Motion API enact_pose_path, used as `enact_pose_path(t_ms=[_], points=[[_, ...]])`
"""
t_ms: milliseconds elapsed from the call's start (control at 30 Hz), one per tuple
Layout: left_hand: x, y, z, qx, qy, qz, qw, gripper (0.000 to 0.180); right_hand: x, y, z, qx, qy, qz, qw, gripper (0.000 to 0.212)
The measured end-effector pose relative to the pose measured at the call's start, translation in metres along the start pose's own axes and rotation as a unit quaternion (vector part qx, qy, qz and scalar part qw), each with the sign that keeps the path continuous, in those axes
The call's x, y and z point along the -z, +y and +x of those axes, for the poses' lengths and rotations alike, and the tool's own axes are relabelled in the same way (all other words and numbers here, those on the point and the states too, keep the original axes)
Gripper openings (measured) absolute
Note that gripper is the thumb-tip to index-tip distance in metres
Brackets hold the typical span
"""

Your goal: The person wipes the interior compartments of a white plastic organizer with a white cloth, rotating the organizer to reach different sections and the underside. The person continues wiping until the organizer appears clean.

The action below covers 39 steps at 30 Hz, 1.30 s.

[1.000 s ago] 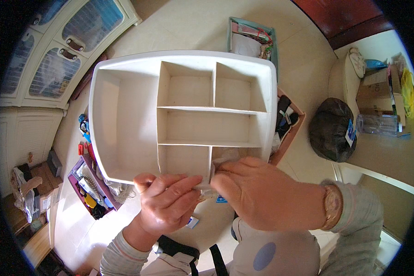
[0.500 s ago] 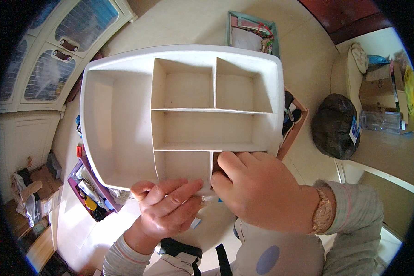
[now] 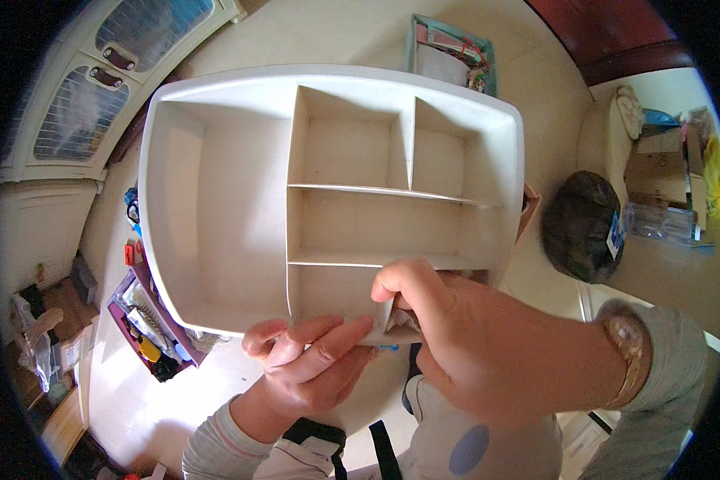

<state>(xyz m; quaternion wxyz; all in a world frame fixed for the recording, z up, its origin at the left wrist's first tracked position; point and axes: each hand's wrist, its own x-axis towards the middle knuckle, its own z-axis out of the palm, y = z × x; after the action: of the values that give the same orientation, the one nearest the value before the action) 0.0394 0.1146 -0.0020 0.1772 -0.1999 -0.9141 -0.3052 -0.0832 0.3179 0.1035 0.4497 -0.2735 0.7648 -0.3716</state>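
Pale, glossy floor tiles (image 3: 320,36) spread through the room, brightly lit at the near left. Along the far left stands a cream cabinet (image 3: 88,60) with glazed doors; a dark red panel (image 3: 608,32) fills the far right corner. On the right are a black bag (image 3: 582,228), a cardboard box (image 3: 656,176) and a clear plastic container (image 3: 656,222). A purple basket (image 3: 146,282) of small items sits at the left, a green basket (image 3: 492,68) on the far side. Above the floor, in the middle, is a white divided tray (image 3: 236,192). The left hand (image 3: 316,364) has its grip clamped on the tray's near edge; the right hand (image 3: 496,344) bends over the near right compartment, its fingertips partly hidden, so I cannot tell whether its grip is closed.
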Motion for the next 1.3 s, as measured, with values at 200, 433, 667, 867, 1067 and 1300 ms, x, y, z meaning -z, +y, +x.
enact_pose_path(t_ms=[200, 433, 667, 867, 1067, 1300], points=[[-0.006, 0.000, -0.003, -0.004, 0.021, -0.010, 1.000, 0.012, 0.027, -0.006, 0.012, -0.045, -0.161, 0.016, 0.986, 0.051], [-0.005, 0.001, -0.001, -0.001, 0.027, -0.015, 1.000, 0.017, 0.014, 0.007, 0.017, 0.135, -0.111, -0.190, 0.966, 0.041], [-0.004, 0.003, 0.002, 0.007, 0.019, 0.003, 1.000, 0.019, 0.009, 0.000, -0.002, -0.037, -0.103, -0.120, 0.987, 0.047], [-0.005, 0.004, 0.004, 0.001, 0.027, 0.007, 1.000, 0.018, 0.001, 0.002, 0.011, 0.143, 0.024, -0.121, 0.982, 0.047], [-0.004, 0.005, 0.004, 0.009, 0.024, 0.014, 1.000, 0.017, 0.007, 0.004, 0.001, 0.072, -0.114, -0.308, 0.942, 0.048], [-0.001, 0.004, -0.001, 0.015, 0.009, -0.006, 1.000, 0.019, 0.003, 0.003, 0.010, 0.095, -0.045, -0.194, 0.975, 0.055]])
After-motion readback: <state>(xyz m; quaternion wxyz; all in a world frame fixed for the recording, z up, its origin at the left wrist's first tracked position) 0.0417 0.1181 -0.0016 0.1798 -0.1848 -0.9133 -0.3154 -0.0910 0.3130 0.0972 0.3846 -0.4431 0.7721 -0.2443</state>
